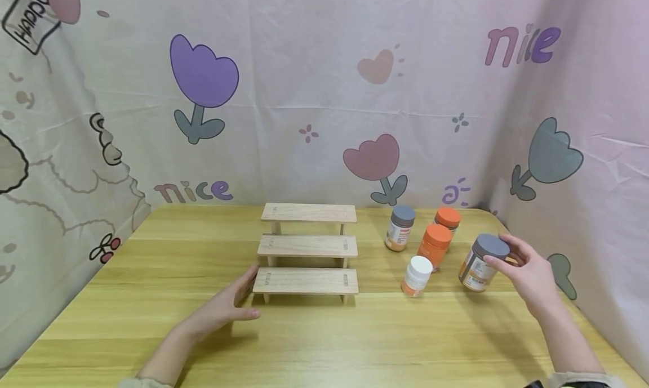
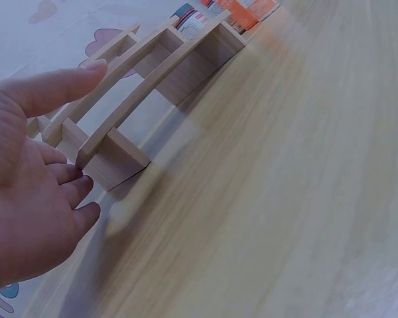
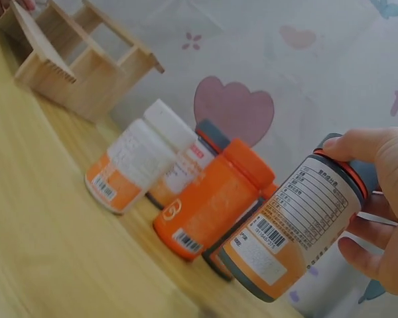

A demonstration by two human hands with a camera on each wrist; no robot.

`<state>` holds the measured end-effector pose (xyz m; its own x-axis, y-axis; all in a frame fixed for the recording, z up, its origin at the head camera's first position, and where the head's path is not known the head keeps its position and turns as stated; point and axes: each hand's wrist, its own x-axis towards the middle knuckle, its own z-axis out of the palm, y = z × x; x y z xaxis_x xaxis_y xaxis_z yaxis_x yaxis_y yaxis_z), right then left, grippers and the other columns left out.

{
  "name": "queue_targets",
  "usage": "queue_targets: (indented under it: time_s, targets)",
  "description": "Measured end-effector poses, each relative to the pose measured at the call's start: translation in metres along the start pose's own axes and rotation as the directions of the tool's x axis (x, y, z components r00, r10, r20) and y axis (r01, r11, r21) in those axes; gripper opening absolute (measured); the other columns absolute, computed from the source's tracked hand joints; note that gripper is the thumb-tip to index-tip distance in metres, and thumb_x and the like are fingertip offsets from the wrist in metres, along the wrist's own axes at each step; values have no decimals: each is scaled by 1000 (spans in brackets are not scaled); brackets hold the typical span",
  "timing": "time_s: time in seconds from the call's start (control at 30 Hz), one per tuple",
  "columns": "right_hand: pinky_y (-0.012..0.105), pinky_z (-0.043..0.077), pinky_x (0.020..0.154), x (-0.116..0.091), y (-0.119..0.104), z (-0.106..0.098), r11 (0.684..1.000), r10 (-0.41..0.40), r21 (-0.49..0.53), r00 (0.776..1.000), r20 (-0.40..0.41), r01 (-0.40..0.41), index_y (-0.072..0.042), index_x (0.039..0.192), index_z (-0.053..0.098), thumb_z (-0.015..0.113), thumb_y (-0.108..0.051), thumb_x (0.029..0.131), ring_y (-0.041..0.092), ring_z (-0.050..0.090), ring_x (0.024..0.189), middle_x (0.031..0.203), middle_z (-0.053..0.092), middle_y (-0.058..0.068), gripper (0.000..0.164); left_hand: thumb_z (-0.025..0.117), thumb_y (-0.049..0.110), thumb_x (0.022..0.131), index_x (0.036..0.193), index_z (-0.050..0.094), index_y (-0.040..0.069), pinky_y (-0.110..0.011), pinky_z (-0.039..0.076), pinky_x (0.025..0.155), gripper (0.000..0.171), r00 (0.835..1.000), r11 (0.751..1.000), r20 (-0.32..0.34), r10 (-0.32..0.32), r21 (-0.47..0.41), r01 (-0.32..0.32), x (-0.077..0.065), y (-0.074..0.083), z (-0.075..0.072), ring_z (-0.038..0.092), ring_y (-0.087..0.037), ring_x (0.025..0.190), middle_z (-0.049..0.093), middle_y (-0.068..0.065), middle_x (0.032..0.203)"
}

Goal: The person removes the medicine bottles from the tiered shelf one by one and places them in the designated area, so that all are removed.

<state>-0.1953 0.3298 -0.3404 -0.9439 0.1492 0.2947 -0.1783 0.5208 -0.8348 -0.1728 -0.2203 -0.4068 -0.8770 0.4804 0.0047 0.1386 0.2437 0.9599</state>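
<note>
A three-step wooden display rack (image 1: 306, 246) stands on the table, its steps rising toward the back. My left hand (image 1: 223, 306) is beside the rack's left end, fingertips right at the lowest step and thumb stretched out in front. In the left wrist view, the fingers (image 2: 73, 192) bend loosely near that step's end. At the far right, my right hand (image 1: 532, 272) grips a large supplement bottle (image 1: 476, 270) by its grey lid. The right wrist view shows thumb and fingers round the lid, with the bottle's printed label (image 3: 298, 212) and barcode facing the camera.
Left of the held bottle, several other bottles are grouped: a white-lidded one (image 1: 417, 276) in front, an orange one (image 1: 434, 247), another orange-lidded one (image 1: 448, 218) behind it and a grey-lidded one (image 1: 400, 228). A patterned curtain (image 1: 304, 95) hangs behind the table.
</note>
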Motion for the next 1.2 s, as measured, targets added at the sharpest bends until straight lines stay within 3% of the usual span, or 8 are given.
queue_targets:
  time_s: [0.67, 0.83, 1.07, 1.13, 1.2]
  targets:
    - [4, 43, 68, -7, 21, 6, 996, -6, -84, 1000, 29, 8, 7, 135, 39, 70, -21, 83, -20, 46, 84, 96, 43, -34, 66, 66, 12, 83, 145, -7, -5, -50, 4, 107, 97, 1000, 1000, 3, 9, 8, -9, 0, -2, -1, -4, -42, 136, -9, -24, 151]
    - [6, 44, 67, -7, 22, 8, 994, 11, -105, 999, 32, -7, 6, 135, 39, 70, -22, 83, -19, 46, 83, 103, 47, -22, 67, 66, 12, 83, 145, -7, -5, -50, 3, 107, 97, 1000, 1000, 1, 7, 8, -7, 0, -1, -1, -4, -43, 136, -9, -24, 150]
    - [5, 44, 67, -6, 23, 11, 988, 14, -151, 1000, 26, -10, 7, 135, 39, 70, -23, 83, -20, 44, 82, 116, 54, 11, 68, 66, 13, 83, 144, -7, -6, -51, 4, 107, 97, 1000, 1000, 0, 10, 14, -10, 1, 0, 0, -3, -43, 136, -9, -25, 150]
    - [5, 43, 68, -6, 23, 11, 988, 13, -151, 1000, 26, -8, 7, 135, 38, 70, -24, 84, -21, 43, 84, 119, 52, 13, 68, 66, 13, 83, 145, -7, -5, -51, 4, 107, 98, 1000, 1000, 0, 8, 14, -8, 1, 0, 0, -3, -43, 136, -9, -25, 150]
    - [4, 43, 68, -7, 24, 12, 990, 6, -143, 1000, 24, -3, 7, 136, 38, 70, -23, 84, -21, 42, 85, 118, 51, 6, 68, 66, 13, 83, 145, -7, -5, -52, 4, 107, 97, 1000, 1000, 1, 6, 12, -6, 1, 0, 0, -3, -43, 136, -9, -25, 150]
